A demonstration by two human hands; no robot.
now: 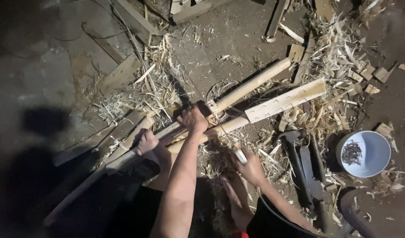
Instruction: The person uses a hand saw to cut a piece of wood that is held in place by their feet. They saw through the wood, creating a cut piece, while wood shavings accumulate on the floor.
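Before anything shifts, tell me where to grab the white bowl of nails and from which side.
Grip the white bowl by its bare right rim, coming from above on the right. The nails lie heaped against its left side, and dark tools crowd that edge.

My left hand (193, 119) sits on the long pole (237, 92) lying across the floor, my right hand (251, 168) just behind it. The notched board (285, 101) lies right of the pole, and the bowl (373, 165) with nails (351, 153) in it is far right.
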